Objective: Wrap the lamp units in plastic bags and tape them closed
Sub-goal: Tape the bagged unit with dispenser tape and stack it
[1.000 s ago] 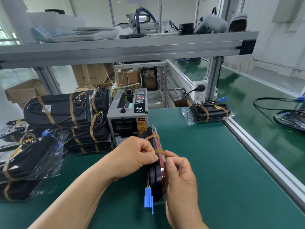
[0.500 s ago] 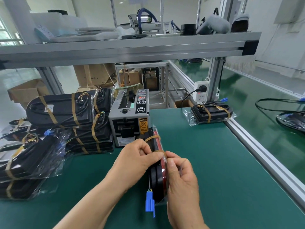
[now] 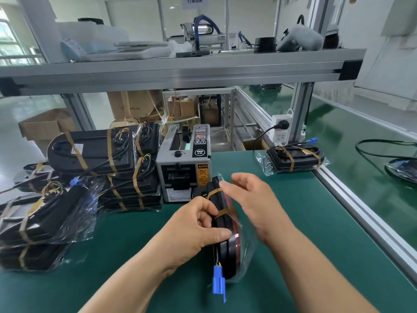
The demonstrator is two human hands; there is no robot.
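A black lamp unit [image 3: 229,247] in a clear plastic bag stands on edge on the green mat, bound by two brown tape strips, a blue connector [image 3: 218,284] hanging at its near end. My left hand [image 3: 198,224] grips its left side, thumb on the edge. My right hand [image 3: 252,199] hovers just right of it, fingers spread, holding nothing. The grey tape dispenser [image 3: 184,170] stands directly behind the unit.
Stacks of wrapped, taped lamp units [image 3: 99,168] fill the left of the mat. One wrapped unit [image 3: 295,159] lies at the far right by the aluminium rail [image 3: 365,213]. A shelf beam [image 3: 180,73] runs overhead; a power socket [image 3: 279,132] hangs on the post.
My right hand has let go of the tape on the unit and lifted up and to the right, opening its fingers. The left hand keeps its hold.
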